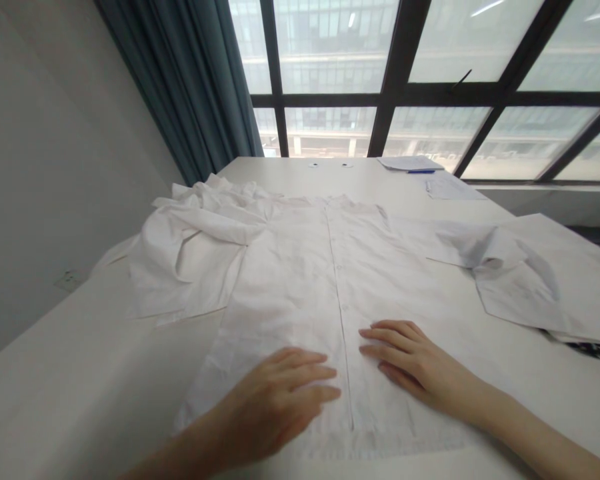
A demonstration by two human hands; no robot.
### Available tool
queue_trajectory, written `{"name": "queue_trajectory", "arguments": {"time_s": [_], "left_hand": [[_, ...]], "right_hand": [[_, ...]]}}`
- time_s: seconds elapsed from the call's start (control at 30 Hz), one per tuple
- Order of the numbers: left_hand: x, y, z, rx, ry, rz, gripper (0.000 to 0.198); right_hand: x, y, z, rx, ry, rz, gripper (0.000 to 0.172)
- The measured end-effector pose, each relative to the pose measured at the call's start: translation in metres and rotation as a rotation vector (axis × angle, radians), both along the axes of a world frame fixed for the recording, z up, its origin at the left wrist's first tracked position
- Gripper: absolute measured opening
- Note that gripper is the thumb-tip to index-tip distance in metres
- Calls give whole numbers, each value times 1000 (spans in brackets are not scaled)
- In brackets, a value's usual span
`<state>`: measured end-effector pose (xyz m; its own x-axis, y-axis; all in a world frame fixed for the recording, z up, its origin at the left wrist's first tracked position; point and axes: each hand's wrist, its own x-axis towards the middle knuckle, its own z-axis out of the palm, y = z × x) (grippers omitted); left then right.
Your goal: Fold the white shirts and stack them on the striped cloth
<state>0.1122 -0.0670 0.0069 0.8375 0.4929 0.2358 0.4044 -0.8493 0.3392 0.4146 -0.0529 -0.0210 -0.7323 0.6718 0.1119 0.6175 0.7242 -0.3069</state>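
A white button-up shirt [300,267] lies flat and face up on a white table [55,373], collar at the far end, button placket running down its middle. My left hand [280,393] rests palm down on the shirt's lower front, left of the placket, fingers spread. My right hand [410,363] lies flat on the shirt just right of the placket, fingers pointing left. The shirt's left sleeve [185,260] is bunched and crumpled beside the body. Its right sleeve [460,247] stretches out toward the right.
Another white garment [555,280] lies at the right edge of the table. Papers [410,163] and a blue pen [421,171] sit at the far end by the window. A teal curtain [190,87] hangs at the left, beside a grey wall.
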Motion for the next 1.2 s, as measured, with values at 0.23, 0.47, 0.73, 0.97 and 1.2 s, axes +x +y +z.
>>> {"name": "queue_trajectory", "arguments": {"time_s": [0.23,0.47,0.73,0.97,1.2], "left_hand": [[-47,55,12,137,-89,460,27],[-98,150,9,234,40,760,36],[-110,215,-12,394,354,770,50],[-105,221,-10,461,371,737,33],[-108,224,-1,485,483,792,29]], "right_hand": [[-6,-3,2,1,12,34,32],[-17,-10,0,109,-26,148,36],[-53,-10,18,174,-45,379,40],[-94,14,10,66,34,405,54],[-93,14,-2,17,19,432,52]]}}
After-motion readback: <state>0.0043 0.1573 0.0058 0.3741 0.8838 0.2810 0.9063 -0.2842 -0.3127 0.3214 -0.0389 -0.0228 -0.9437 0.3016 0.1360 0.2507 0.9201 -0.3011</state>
